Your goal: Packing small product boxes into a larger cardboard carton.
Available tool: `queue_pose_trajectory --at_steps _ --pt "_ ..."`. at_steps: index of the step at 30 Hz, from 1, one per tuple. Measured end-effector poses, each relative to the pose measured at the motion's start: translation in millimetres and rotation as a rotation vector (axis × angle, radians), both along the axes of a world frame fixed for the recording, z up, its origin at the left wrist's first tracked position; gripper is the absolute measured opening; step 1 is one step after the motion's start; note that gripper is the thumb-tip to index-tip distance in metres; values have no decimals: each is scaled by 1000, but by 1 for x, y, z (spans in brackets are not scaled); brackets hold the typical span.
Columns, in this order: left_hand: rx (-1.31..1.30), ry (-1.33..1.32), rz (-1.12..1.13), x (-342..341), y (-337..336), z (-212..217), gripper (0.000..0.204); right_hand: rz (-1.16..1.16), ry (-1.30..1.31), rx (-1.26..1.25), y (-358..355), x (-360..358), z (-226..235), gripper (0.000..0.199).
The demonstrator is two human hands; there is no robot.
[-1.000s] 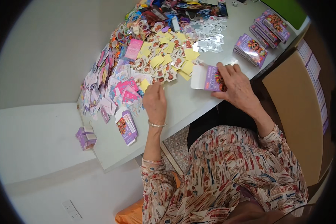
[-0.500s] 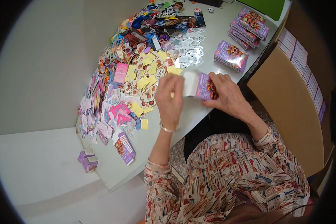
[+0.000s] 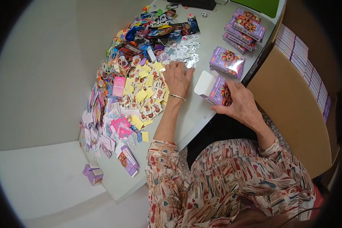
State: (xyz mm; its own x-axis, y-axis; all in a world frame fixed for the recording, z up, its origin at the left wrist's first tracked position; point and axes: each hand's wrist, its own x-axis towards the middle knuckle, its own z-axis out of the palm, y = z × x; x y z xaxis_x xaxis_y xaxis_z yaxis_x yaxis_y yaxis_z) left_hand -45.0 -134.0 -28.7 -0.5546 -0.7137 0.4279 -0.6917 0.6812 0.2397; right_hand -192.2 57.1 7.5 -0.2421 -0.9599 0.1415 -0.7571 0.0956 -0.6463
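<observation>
My right hand (image 3: 241, 102) grips a small purple cardboard box (image 3: 217, 92) with a colourful picture on its front. The white end flap (image 3: 204, 82) of this box stands open toward my left hand. My left hand (image 3: 177, 79) lies with fingers stretched and thumb apart at the near edge of a heap of small silver-white packets (image 3: 185, 48). Whatever may be under its fingertips is hidden. Beside it spreads a pile of picture cards and yellow paper slips (image 3: 142, 85).
Filled-looking purple boxes (image 3: 227, 62) are stacked at the right, with more behind (image 3: 245, 30). A large carton (image 3: 292, 102) holds rows of boxes. Mixed small toys (image 3: 129, 41) and paper packets (image 3: 98, 129) line the wall side. A flattened purple box (image 3: 128, 161) lies near the front.
My left hand has moved away from the box's open end, forward to the silver-white packets, and its fingers have spread. The right hand still holds the box, now slightly farther right.
</observation>
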Motion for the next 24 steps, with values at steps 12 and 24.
queue_pose_trajectory --at_steps 12,24 --pt "1089 1038 64 50 -22 41 15 24 136 -39 -17 11 9 76" --pt "1296 1191 23 93 -12 58 23 94 235 -49 -55 36 6 71"
